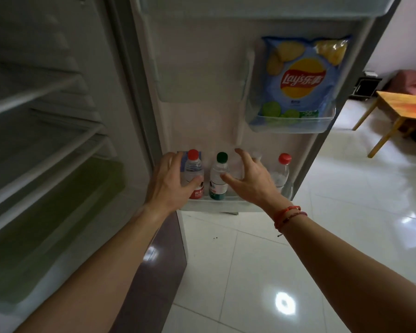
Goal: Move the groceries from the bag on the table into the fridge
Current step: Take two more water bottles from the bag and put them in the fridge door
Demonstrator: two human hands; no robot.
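The fridge door stands open, and its bottom shelf holds a row of water bottles. My left hand wraps a red-capped bottle, thumb across its front and fingers at its left side. My right hand is spread, its thumb touching a green-capped bottle. A second red-capped bottle stands at the right end of the shelf. Something clear shows behind my right fingers, mostly hidden. A blue Lay's chip bag stands in an upper door bin.
The fridge interior with bare wire shelves and a green-tinted drawer is to the left. White tiled floor spreads below and to the right. A wooden table with something orange-red on it stands at far right.
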